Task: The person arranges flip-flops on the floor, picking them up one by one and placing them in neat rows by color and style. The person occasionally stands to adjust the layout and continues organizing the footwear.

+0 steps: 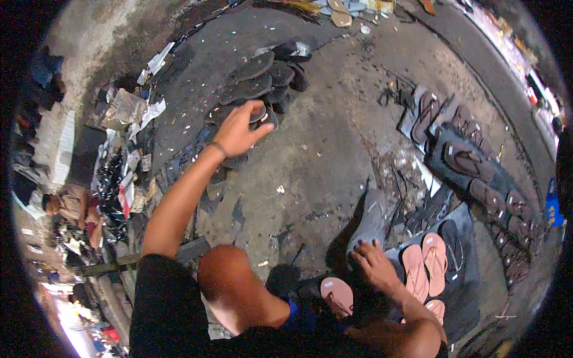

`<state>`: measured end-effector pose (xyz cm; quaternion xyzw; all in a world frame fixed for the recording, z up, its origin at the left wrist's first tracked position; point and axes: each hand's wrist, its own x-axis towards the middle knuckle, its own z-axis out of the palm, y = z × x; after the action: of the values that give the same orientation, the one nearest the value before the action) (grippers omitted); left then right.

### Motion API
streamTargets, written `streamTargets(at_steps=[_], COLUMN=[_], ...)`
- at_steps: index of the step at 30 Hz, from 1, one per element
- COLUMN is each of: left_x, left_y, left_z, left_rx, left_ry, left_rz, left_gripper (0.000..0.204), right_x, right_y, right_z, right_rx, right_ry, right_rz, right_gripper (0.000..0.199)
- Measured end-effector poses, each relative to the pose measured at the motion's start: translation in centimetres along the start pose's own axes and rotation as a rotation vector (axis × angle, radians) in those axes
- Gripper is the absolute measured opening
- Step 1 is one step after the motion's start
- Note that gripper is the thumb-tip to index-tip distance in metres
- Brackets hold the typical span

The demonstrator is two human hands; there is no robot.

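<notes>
While the left hand is gripping a dark flat rubber sole on the far pile, the right hand is resting spread open on a grey upright block nearby.

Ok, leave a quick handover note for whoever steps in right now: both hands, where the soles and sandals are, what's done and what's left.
Left hand: stretched out over the heap of dark flat rubber sandal soles, fingers closing on the nearest one; not lifted.
Right hand: resting on a grey upright block on the concrete floor, holding nothing that can be seen.
Done, by the look of it: pink strapped flip-flops lie beside the right hand, and brown strapped sandals lie in a row further right.
Left: the heap of bare soles, apparently without straps.
</notes>
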<state>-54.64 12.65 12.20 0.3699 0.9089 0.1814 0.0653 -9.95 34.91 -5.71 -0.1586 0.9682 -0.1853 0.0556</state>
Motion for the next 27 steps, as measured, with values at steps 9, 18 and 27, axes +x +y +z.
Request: streamTargets(at_steps=[9,18,27], left_x=[14.8,13.3,3.8], left_y=[-8.1,-16.4,-4.3], left_z=[7.9,8.0,3.6], left_rx=[0.441,-0.026,0.341], left_ry=[0.169,0.782,0.587], left_rz=[-0.314,0.107,0.571], left_gripper=[0.104,0.068,0.061], right_x=[0.7,15.9,29.6], right_y=[-2.6,4.1,0.0], right_z=[-8.2,-16.6,-24.1], right_rx=[0.083,-0.248,-0.602], right_ry=[-0.237,-0.034,0.549], right_rz=[0.232,0.17,-0.083], right_gripper=[0.057,0.06,0.067])
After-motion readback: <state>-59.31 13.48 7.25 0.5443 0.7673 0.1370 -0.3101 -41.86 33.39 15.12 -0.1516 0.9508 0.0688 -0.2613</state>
